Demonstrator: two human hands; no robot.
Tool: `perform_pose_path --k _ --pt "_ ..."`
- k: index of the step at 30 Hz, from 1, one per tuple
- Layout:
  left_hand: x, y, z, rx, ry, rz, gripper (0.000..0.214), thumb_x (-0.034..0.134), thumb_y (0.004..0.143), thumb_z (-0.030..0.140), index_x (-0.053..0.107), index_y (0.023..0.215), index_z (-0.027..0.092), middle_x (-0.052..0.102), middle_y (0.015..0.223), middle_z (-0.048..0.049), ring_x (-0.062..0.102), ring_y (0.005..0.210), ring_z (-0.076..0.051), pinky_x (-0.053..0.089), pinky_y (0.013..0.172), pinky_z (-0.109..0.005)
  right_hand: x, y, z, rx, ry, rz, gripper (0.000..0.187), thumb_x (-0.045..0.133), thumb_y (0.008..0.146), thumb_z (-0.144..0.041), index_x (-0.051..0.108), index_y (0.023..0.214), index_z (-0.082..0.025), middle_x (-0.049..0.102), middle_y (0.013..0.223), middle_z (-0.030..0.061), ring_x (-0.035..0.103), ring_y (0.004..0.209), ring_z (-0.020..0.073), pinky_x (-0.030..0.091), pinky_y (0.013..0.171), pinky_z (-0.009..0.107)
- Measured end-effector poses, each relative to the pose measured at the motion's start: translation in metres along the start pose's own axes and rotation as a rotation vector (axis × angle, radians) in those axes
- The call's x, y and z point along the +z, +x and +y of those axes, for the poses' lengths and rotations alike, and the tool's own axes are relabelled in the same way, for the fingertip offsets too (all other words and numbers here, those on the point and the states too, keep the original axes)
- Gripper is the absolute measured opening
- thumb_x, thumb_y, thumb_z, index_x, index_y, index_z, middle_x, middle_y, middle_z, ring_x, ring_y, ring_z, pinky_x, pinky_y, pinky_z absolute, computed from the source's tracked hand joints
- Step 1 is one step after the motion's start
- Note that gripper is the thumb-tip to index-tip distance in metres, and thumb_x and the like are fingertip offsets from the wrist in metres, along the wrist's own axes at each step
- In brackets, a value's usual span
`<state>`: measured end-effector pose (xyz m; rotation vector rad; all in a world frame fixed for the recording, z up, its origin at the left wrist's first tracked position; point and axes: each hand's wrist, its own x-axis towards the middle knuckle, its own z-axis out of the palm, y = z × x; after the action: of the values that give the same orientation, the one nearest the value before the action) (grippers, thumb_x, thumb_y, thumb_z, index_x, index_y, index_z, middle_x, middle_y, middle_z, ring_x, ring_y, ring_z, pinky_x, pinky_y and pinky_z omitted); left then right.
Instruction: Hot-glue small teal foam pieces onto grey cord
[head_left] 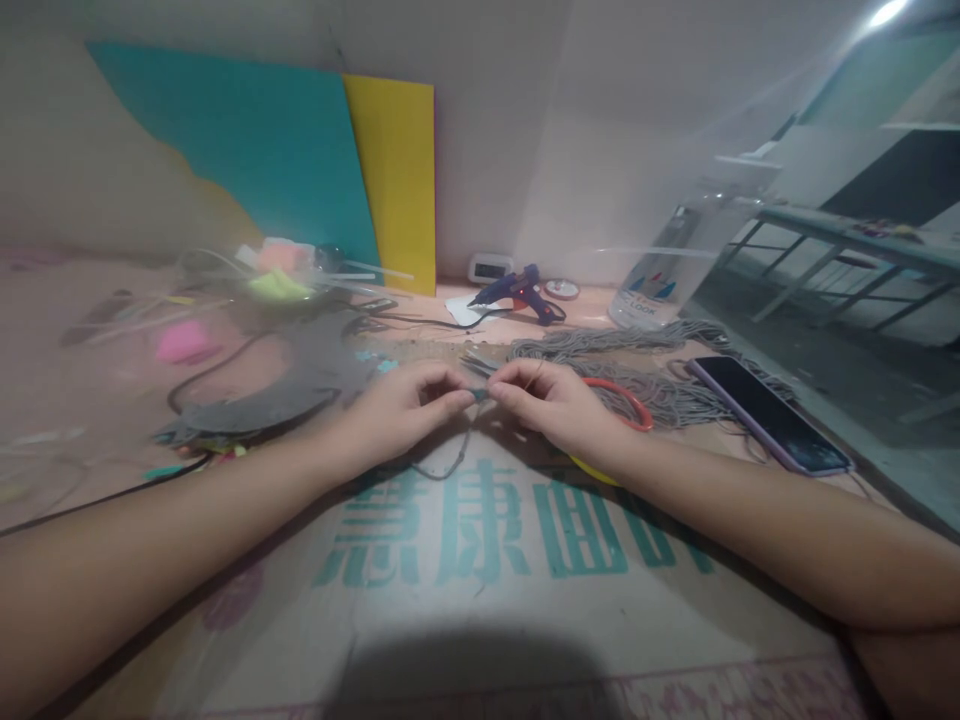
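Observation:
My left hand point(416, 405) and my right hand point(555, 405) meet close together over the table, thumb and fingers pinched. A small blue-green piece point(478, 395) shows between their fingertips; its kind is too small to make out. From there a thin grey cord point(450, 470) hangs in a loop down to the table covering. Just behind the fingertips are the blades of a pair of scissors point(480, 365). An orange-red handle loop point(637, 408) shows beyond my right hand, and a yellow part point(592, 470) lies partly under my right forearm.
Bundles of grey cord point(690, 385) and a phone point(772, 415) lie to the right. A glue gun point(517, 293), small digital clock point(491, 268) and clear plastic jug point(664, 265) stand along the wall. Left are a dark grey curved object point(262, 405) and pink lump point(186, 342).

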<state>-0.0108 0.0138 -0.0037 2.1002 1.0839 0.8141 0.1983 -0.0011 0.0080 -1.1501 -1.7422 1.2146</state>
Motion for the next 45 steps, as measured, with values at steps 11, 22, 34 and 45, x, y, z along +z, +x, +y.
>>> perform_pose_path --k 11,22,34,45 --pt "-0.002 -0.005 0.008 0.189 0.042 -0.017 0.017 0.054 0.094 0.030 0.068 0.094 0.020 0.071 0.095 -0.0017 0.064 0.090 -0.016 0.048 0.084 -0.029 0.000 0.002 0.000 0.018 -0.100 -0.075 0.024 0.064 0.084 -0.039 0.065 0.089 -0.016 0.050 0.058 -0.0054 0.042 0.049 0.0076 0.030 0.046 0.021" --pt "0.001 -0.004 0.005 0.114 0.026 0.019 0.023 0.059 0.092 0.039 0.065 0.103 0.020 0.070 0.096 -0.0017 0.064 0.088 -0.016 0.048 0.077 -0.026 0.002 -0.001 -0.006 0.113 0.091 -0.117 0.019 0.066 0.083 -0.034 0.059 0.083 -0.017 0.050 0.055 -0.0072 0.040 0.043 0.0051 0.029 0.041 0.019" --pt "0.000 -0.004 0.009 0.009 0.018 -0.001 0.026 0.054 0.092 0.041 0.069 0.098 0.020 0.073 0.094 -0.0025 0.066 0.086 -0.018 0.050 0.076 -0.028 0.005 -0.001 -0.005 0.028 0.063 0.095 0.017 0.061 0.088 -0.034 0.053 0.083 -0.020 0.042 0.052 -0.0097 0.036 0.042 0.0056 0.025 0.043 0.020" --pt "-0.002 -0.003 0.016 -0.040 0.032 0.057 0.029 0.053 0.089 0.041 0.067 0.083 0.017 0.069 0.078 -0.0016 0.059 0.071 -0.016 0.045 0.066 -0.026 0.002 0.000 0.000 -0.017 0.025 0.052 0.027 0.058 0.091 -0.044 0.057 0.083 -0.019 0.041 0.056 -0.0081 0.036 0.046 0.0061 0.027 0.043 0.020"
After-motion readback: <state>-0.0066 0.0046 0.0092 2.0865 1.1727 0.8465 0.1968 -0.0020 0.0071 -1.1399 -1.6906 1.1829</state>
